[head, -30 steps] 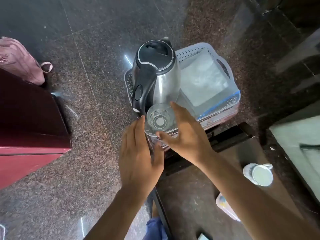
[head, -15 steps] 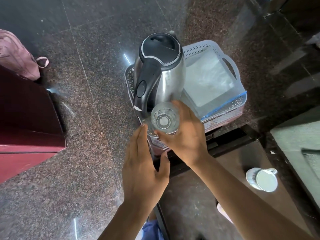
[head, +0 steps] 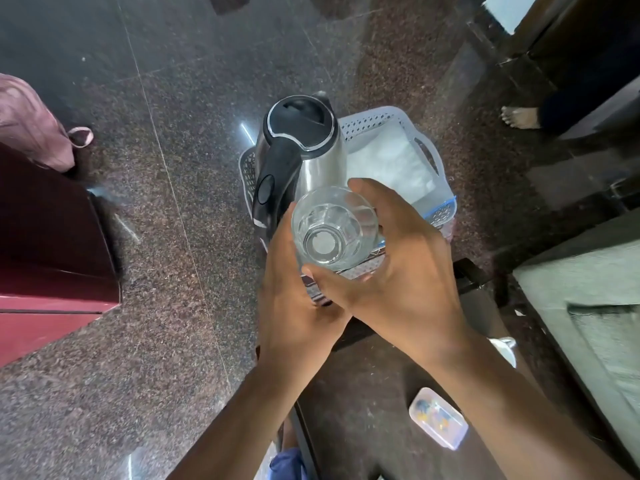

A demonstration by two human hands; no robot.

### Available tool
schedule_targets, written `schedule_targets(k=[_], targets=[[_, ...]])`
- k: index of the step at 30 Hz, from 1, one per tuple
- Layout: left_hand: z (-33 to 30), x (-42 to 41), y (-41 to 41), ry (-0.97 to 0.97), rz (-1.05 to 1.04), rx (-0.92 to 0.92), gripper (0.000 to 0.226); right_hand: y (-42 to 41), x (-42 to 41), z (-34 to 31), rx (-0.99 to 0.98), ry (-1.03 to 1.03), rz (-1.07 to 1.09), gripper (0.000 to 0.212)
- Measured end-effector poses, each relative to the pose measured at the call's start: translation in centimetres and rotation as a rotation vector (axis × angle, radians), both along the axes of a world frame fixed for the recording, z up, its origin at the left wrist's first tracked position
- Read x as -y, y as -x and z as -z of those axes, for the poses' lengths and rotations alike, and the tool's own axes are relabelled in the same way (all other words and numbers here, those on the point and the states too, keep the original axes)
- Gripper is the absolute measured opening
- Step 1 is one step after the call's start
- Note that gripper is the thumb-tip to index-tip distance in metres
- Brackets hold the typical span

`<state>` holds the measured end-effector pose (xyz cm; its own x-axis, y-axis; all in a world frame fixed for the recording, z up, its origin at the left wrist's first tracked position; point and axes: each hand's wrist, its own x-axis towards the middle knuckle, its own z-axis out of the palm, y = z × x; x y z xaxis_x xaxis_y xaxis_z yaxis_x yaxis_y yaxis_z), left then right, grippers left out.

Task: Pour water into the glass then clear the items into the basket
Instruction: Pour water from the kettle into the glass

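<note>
Now both hands, right hand (head: 398, 268) and left hand (head: 294, 306), seemingly cup the glass (head: 334, 230) above the basket (head: 429, 157).

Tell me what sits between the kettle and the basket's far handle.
Head view: a white folded sheet lies in the basket between the kettle and that handle.

speckled granite floor (head: 173, 341) with maroon cabinet (head: 52, 244), pink bag (head: 31, 123) (upper left), white mug (head: 506, 349), clear lidded box (head: 438, 422), a bare foot (head: 519, 116).
</note>
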<state>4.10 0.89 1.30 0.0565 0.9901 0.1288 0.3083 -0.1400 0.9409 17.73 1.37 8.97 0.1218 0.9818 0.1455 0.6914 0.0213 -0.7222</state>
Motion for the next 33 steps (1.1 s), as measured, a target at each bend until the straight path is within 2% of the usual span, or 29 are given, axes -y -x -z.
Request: schedule_targets(k=[4, 8, 12, 14, 16, 20, 23, 25, 28, 29, 31, 33], targets=[[-1.1, -0.6, 0.0, -0.041, -0.067, 0.111, 0.105, 0.6, 0.4, -1.6, -0.038, -0.044, -0.032, 0.081], [-1.9, -0.9, 0.3, -0.025, -0.118, 0.227, 0.09, 1.2, 0.6, -2.1, -0.079, -0.058, -0.064, 0.079], [-2.5, -1.0, 1.5, -0.047, -0.161, 0.159, 0.078, 1.4, 0.3, -2.3, -0.098, 0.005, -0.153, 0.094], [-3.0, -1.2, 2.1, -0.004, -0.142, 0.199, 0.079, 1.4, 0.0, -2.7, -0.157, 0.058, -0.181, 0.102], [-3.6, -1.3, 2.8, -0.077, -0.177, 0.137, 0.076, 1.2, -0.8, -2.8, -0.229, 0.035, -0.137, 0.087], [-4.1, -1.3, 4.6, -0.174, -0.268, 0.016, 0.084, 1.6, -3.0, -1.6, -0.456, 0.01, 0.108, 0.036], [-3.7, -1.3, 6.3, -0.162, -0.303, -0.005, 0.084, 2.6, -4.3, 0.9, -0.565, 0.103, 0.247, 0.018], [-3.2, -1.5, 7.5, -0.179, -0.311, -0.024, 0.085, 4.0, -4.7, 2.6, -0.629, 0.149, 0.308, 0.027], [-2.7, -2.0, 9.1, -0.19, -0.321, -0.025, 0.087, 7.1, -5.7, 3.9, -0.774, 0.211, 0.364, 0.063], [-2.6, -2.2, 9.4, -0.189, -0.33, -0.025, 0.087, 8.0, -6.3, 4.0, -0.827, 0.254, 0.39, 0.069], [-2.6, -2.7, 9.9, -0.186, -0.341, -0.02, 0.088, 9.6, -7.6, 4.4, -0.899, 0.346, 0.404, 0.066], [-2.6, -3.1, 10.2, -0.183, -0.348, -0.031, 0.088, 10.7, -8.6, 4.9, -0.961, 0.395, 0.383, 0.052]])
